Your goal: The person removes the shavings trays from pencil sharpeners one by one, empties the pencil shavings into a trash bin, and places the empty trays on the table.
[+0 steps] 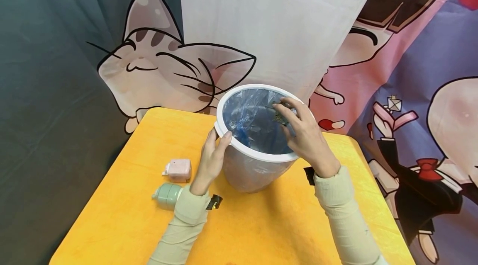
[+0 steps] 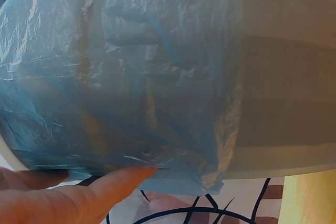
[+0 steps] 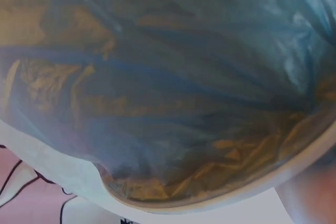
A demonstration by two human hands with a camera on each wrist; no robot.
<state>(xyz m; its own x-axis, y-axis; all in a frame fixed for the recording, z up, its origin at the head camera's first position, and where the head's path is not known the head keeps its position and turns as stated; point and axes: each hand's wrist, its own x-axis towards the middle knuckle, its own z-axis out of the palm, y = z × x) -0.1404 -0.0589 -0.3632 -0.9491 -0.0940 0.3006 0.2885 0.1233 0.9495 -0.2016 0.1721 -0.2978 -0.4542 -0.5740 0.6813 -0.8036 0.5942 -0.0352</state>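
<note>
A trash bin (image 1: 257, 156) with a white rim, lined with a thin blue plastic bag (image 1: 250, 120), stands upright on the yellow table. My left hand (image 1: 210, 159) grips the bin's rim on its left side, thumb over the edge. In the left wrist view, fingers (image 2: 105, 195) lie along the rim, and the bag (image 2: 157, 66) drapes down the bin's outer wall. Over the opening's right side, my right hand (image 1: 304, 132) holds a small dark greenish item (image 1: 280, 117) in curled fingers; its kind is unclear. The right wrist view mostly shows the bag (image 3: 184, 87) and rim.
Left of the bin, a small pink bottle (image 1: 179, 170) and a green bottle (image 1: 167, 195) lie on the yellow tablecloth (image 1: 123, 198), close to my left forearm. Behind the table hangs a cartoon-printed curtain (image 1: 276, 20).
</note>
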